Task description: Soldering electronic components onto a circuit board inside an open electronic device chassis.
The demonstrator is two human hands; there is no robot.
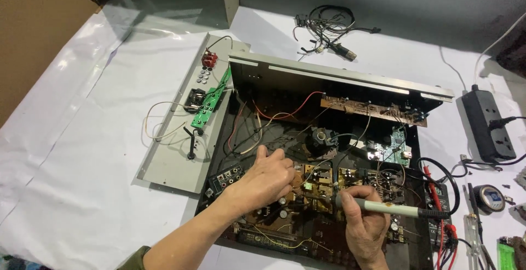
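An opened black amplifier chassis lies on a white sheet, its brown circuit boards and wiring exposed. My left hand rests on the main board near the left middle, fingers curled down onto components; whether it pinches anything is hidden. My right hand holds a soldering iron with a cream grip like a pen. The iron's dark tip points left onto the board beside my left fingers.
A detached grey rear panel with a green board and loose wires lies left of the chassis. A black power strip sits at the right, a cable bundle at the back, a solder reel and small tools at the right edge.
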